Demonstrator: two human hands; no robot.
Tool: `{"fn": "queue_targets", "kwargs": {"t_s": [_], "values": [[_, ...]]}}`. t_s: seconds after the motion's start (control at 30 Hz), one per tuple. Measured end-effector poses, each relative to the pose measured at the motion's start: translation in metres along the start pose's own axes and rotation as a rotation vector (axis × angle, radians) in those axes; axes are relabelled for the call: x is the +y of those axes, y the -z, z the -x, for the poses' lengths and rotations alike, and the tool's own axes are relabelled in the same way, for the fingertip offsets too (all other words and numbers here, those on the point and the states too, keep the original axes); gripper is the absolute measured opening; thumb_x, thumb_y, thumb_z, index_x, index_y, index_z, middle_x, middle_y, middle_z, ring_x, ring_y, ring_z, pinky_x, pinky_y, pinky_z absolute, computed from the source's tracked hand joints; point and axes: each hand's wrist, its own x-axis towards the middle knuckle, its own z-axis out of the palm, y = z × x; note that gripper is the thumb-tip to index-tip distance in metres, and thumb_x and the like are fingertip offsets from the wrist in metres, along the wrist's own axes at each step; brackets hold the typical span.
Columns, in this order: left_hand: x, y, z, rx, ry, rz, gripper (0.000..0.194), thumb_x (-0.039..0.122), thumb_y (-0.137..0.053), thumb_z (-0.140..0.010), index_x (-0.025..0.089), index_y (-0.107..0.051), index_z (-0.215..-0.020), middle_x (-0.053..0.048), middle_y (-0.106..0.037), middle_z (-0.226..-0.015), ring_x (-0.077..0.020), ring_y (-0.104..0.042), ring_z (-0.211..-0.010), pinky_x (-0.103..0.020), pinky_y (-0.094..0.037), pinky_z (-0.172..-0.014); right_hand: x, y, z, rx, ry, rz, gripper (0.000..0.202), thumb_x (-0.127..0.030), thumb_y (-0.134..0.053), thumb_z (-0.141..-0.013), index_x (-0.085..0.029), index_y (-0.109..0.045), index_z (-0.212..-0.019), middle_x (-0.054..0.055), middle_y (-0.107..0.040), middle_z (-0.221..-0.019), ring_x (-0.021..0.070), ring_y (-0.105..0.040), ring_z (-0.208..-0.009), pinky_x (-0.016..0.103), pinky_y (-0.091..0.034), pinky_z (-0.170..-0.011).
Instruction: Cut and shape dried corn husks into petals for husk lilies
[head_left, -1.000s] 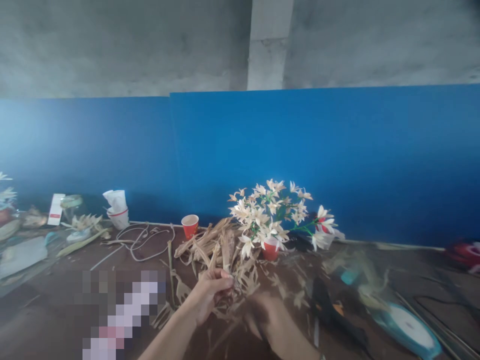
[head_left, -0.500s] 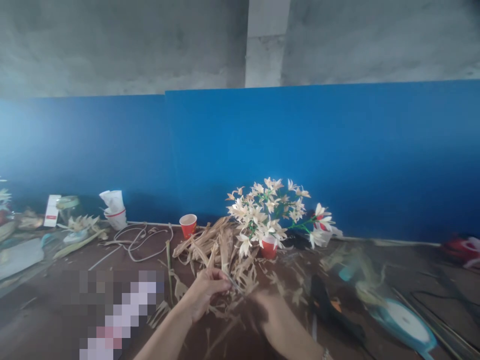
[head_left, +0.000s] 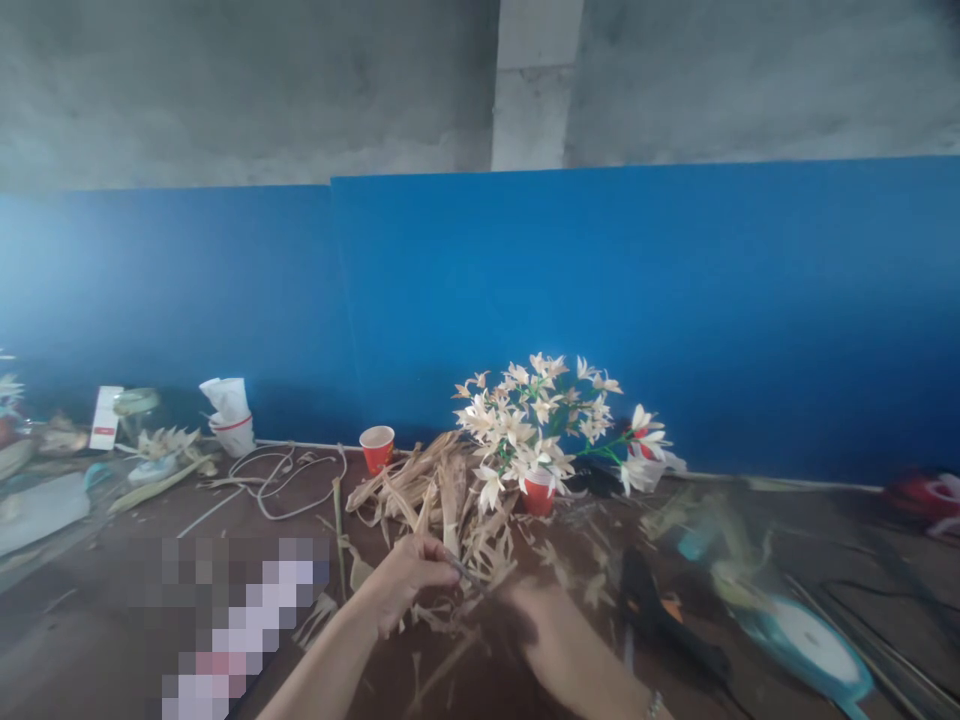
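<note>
My left hand (head_left: pixel 420 575) is closed in a pinch on a thin strip whose dark length (head_left: pixel 466 573) runs toward my right hand. A pale pointed piece of husk rises just behind the left fingers. My right hand (head_left: pixel 529 610) is blurred and its fingers are hidden, so its grip cannot be made out. Dried husks (head_left: pixel 452 490) lie in a heap beyond both hands. Behind them and to the right, many cream flowers (head_left: pixel 514 425) on green stems stand in a red cup (head_left: pixel 538 493).
An empty red cup (head_left: pixel 377 450) stands behind the heap. Left of it are a white cable (head_left: pixel 281 512) and a white cup with paper (head_left: pixel 234 435). On the right lie a black tool (head_left: pixel 667 625) and a teal-and-white roll (head_left: pixel 814 640). A blue partition (head_left: pixel 480 280) backs the table.
The strip between my hands now looks darker and straighter. My hands have hardly moved, and the objects on the table are in the same places.
</note>
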Motion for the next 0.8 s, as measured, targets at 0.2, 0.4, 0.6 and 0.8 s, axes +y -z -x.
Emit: {"fn": "queue_targets", "kwargs": {"t_s": [0.2,0.4,0.6,0.8], "values": [[0.0027,0.0036,0.0004,0.010,-0.006,-0.084,0.010,0.014,-0.070,-0.048,0.013,-0.060,-0.047,0.004,-0.053,-0.043,-0.0069,-0.041,-0.042,-0.022,-0.029,-0.049,-0.0027,0.0020,0.0002,-0.021,0.029,-0.007,0.053,-0.001,-0.043,-0.061,-0.022,-0.069,-0.102,0.004,-0.073,-0.095,0.0168,-0.066,-0.086,0.021,-0.045,-0.075],[0.0087,0.0029,0.0055,-0.005,0.000,-0.117,0.008,0.013,-0.069,-0.048,0.013,-0.061,-0.047,0.003,-0.056,-0.044,-0.0087,-0.043,-0.045,-0.023,-0.030,-0.051,-0.0037,0.0017,-0.0003,-0.040,0.025,-0.035,0.053,-0.002,-0.044,-0.063,-0.022,-0.068,-0.105,0.004,-0.073,-0.097,0.0177,-0.066,-0.087,0.021,-0.045,-0.074],[0.0078,0.0052,0.0056,-0.031,0.018,-0.175,0.004,0.013,-0.067,-0.049,0.014,-0.064,-0.048,0.002,-0.057,-0.044,-0.0101,-0.047,-0.045,-0.024,-0.033,-0.051,-0.0026,0.0024,0.0005,-0.064,0.027,0.021,0.051,-0.002,-0.044,-0.062,-0.023,-0.069,-0.102,0.004,-0.074,-0.090,0.0175,-0.066,-0.087,0.021,-0.044,-0.073],[0.0065,0.0075,0.0043,-0.050,0.014,-0.163,0.004,0.014,-0.069,-0.051,0.013,-0.066,-0.051,0.001,-0.062,-0.049,-0.0106,-0.050,-0.048,-0.023,-0.034,-0.052,0.0027,-0.0019,0.0000,-0.041,0.015,0.035,0.046,-0.002,-0.043,-0.062,-0.020,-0.069,-0.096,0.006,-0.073,-0.088,0.0173,-0.066,-0.086,0.021,-0.044,-0.074]]}}
